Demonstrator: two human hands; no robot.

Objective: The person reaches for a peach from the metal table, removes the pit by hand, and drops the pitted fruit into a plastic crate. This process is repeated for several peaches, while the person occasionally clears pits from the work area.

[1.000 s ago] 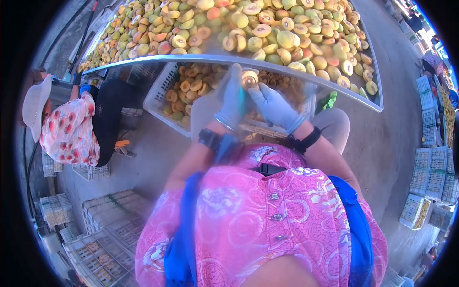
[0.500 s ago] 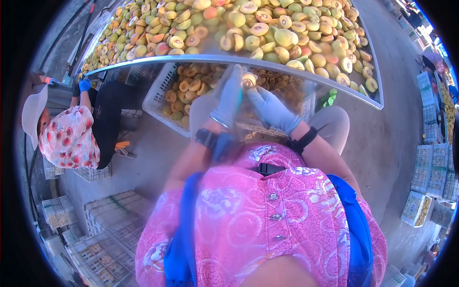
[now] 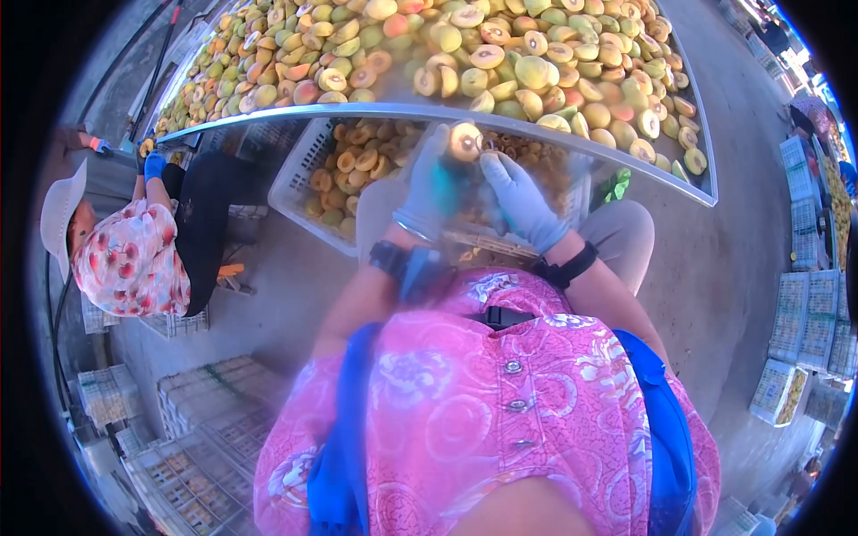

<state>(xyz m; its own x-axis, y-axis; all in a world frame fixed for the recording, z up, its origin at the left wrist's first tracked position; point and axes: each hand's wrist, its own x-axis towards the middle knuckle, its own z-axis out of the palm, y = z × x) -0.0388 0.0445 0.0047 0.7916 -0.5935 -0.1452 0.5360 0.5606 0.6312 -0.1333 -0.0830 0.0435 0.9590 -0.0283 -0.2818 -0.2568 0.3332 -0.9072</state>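
My left hand (image 3: 427, 183), in a pale glove with a green patch, holds a peach half (image 3: 465, 142) up at its fingertips. The cut face is turned up, with a brown centre. Close beside it on the right is my gloved right hand (image 3: 520, 198), thumb and fingers pressed together. Something thin and dark shows at its fingertips, too small to name. Just beyond the hands runs the metal edge of a table (image 3: 357, 111) heaped with halved peaches (image 3: 527, 71). Under that edge stands a white crate (image 3: 290, 183) of peach halves.
Behind my right hand, a second crate (image 3: 579, 192) holds brownish pieces. To the left, a person in a hat and patterned shirt (image 3: 130, 255) sits at the same table. Stacked crates stand at lower left (image 3: 214, 402) and far right (image 3: 791, 313).
The peach half has risen slightly, and its cut face now shows plainly. My right hand has drawn a little to the right, away from it.
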